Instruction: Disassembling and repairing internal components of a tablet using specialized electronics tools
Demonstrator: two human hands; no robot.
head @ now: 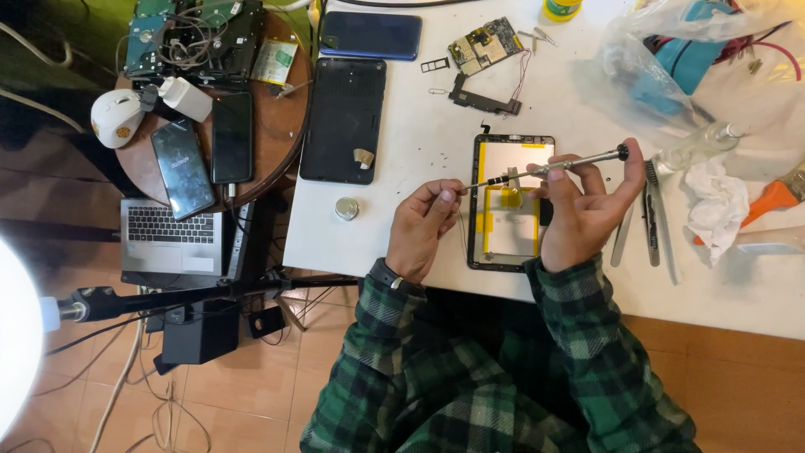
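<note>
screwdriver lying crosswise, tip pointing left

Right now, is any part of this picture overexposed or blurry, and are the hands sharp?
Head view: the round white lamp at the left edge is blown out; both hands and the slim metal screwdriver are sharp; the clear plastic bag shows mild glare.

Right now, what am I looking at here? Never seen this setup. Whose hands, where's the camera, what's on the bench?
One picture, from a camera worn on a person's head, looking down at their own two bare hands; no robot. The right hand holds a slim metal screwdriver; the left hand pinches its tip. Beneath them on the white table lies an opened tablet with yellow tape inside. Nearby: a black back cover, a circuit board, tweezers and a small round tin.
</note>
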